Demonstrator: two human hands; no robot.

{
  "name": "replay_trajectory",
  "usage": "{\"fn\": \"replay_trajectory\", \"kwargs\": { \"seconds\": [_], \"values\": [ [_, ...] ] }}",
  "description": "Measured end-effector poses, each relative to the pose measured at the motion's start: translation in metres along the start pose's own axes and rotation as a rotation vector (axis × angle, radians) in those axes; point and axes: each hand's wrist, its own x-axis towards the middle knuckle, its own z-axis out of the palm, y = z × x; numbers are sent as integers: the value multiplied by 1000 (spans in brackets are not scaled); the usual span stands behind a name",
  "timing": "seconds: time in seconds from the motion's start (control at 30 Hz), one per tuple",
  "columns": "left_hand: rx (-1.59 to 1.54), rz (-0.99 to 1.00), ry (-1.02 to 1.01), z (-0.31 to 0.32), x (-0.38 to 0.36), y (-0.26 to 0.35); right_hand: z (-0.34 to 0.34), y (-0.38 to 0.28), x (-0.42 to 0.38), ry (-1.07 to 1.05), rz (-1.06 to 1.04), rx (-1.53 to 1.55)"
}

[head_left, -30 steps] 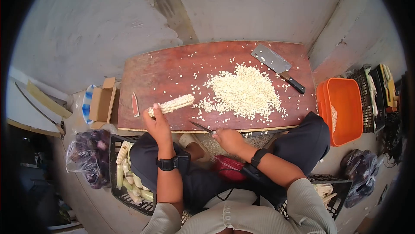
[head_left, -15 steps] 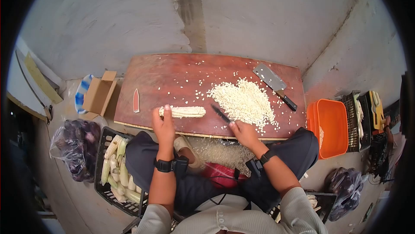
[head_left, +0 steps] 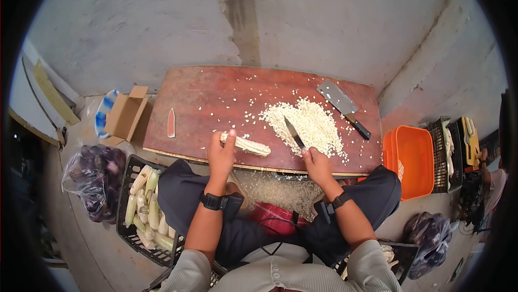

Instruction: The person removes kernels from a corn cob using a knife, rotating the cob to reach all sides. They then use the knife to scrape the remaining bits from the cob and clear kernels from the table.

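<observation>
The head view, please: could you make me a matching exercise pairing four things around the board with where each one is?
Things:
1. corn cob
2. small knife
3. cleaver
4. orange tub

Places:
A. on the floor beside the board's right end
B. lying on the board's far right part
C. held in the right hand
D. held in the left hand

Pairs: 1-D, 2-C, 3-B, 4-A

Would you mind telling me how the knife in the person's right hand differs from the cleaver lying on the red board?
The knife has a slim, pointed dark blade; the cleaver has a broad, rectangular grey one. The knife is gripped in the right hand, tip over the kernel pile; the cleaver lies flat and untouched at the pile's far right. The knife's handle is hidden in the hand; the cleaver's black handle shows. Both are over the red board.
</observation>
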Motion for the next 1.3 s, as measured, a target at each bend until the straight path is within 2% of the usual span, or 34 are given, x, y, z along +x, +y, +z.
{"fn": "replay_trajectory", "kwargs": {
  "seconds": [0.07,0.1,0.2,0.23,0.33,0.4,0.6,1.13,1.3],
  "values": [
    [132,124,-45,8,1,-9,2,-17,-6,-19,-56,68],
    [337,347,-2,12,4,-8,4,-25,-10,-34,-84,89],
    [256,91,-176,22,-6,-1,17,-35,-15,41,-250,114],
    [276,78,-190,23,-7,-1,20,-38,-16,62,-289,118],
    [339,99,-232,25,-9,0,12,-59,-22,40,-294,116],
    [290,75,-256,27,-12,1,9,-67,-25,-17,-250,121],
    [204,64,-309,32,-15,10,6,-72,-26,-11,-291,38],
    [374,166,-283,30,-7,5,16,-59,-27,115,-427,-117],
    [431,197,-276,29,-4,1,26,-56,-28,51,-383,-110]
  ]
}}
